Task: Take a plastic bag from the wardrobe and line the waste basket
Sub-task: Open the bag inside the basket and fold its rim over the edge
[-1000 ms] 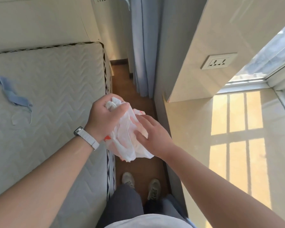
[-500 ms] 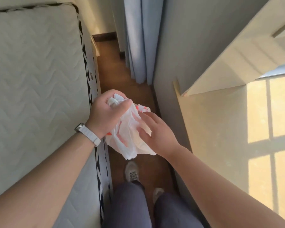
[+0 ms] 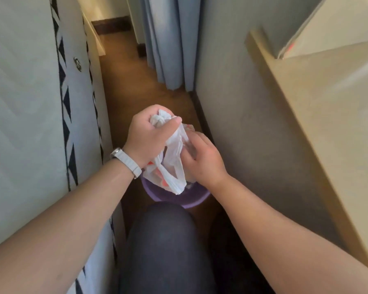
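Standing in a narrow gap between bed [image 3: 26, 102] and wall [image 3: 242, 102], looking down. Clenched in the left hand [image 3: 147, 136]: the bunched, knotted top of a white plastic bag [image 3: 174, 166], fingers [image 3: 155, 110] and thumb curled tight over the wad. Just beside it the right hand [image 3: 204, 162], fingers bent and pinching into the loose film lower down, tips partly hidden in the folds. Thin, crumpled bag with orange-red print showing through, hanging between the two hands, a looped handle drooping at the bottom. Directly below, a purple basket [image 3: 179, 198] on the brown floor [image 3: 132, 81], only its near rim in view, the rest covered by bag and hands. Low end of the bag hanging over the basket's mouth; touching the rim or not, cannot tell. White-strapped watch [image 3: 126, 162] on the left wrist. Dark-trousered knee [image 3: 162, 240] raised just this side of the basket. Black triangle trim running down the side of the bed. Blue-grey curtain [image 3: 170, 39] hanging to the floor further along, against the wall. Beige ledge [image 3: 327, 134] jutting from the wall on the right, partly sunlit
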Motion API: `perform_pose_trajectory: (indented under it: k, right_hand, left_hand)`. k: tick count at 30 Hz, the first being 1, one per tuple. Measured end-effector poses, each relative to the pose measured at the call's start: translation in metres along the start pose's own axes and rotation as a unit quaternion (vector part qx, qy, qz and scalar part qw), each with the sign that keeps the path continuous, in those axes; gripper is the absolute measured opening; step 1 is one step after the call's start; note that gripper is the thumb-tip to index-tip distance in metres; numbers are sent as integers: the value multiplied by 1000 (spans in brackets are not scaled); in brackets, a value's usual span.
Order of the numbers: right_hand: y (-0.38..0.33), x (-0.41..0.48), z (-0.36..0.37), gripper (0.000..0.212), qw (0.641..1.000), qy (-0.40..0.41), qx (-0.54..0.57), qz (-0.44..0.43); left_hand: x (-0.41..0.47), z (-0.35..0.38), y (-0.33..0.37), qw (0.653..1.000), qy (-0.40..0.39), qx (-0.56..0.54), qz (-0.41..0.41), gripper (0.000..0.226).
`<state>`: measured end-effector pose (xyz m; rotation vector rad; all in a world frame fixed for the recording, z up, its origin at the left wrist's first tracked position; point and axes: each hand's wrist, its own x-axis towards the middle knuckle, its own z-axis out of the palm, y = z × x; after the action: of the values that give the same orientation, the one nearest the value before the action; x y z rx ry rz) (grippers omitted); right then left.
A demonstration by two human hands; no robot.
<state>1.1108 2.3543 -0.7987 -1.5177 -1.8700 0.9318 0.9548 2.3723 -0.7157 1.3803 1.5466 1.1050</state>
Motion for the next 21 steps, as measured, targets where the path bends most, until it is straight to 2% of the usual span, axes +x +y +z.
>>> perform_pose_trajectory:
  k: [3, 8, 21]
  right_hand:
    - [17, -10, 16, 36, 999, 37, 6, -5]
    - [26, -34, 23, 32, 995, 49, 5, -85]
    - [32, -91, 11, 34, 991, 74, -2, -109]
  left_hand:
    - [-5, 7, -20, 999, 2, -32, 5, 8]
    - [-28, 13, -40, 998, -19, -60, 0, 7]
    - [-76, 28, -33, 988, -75, -137, -7, 7]
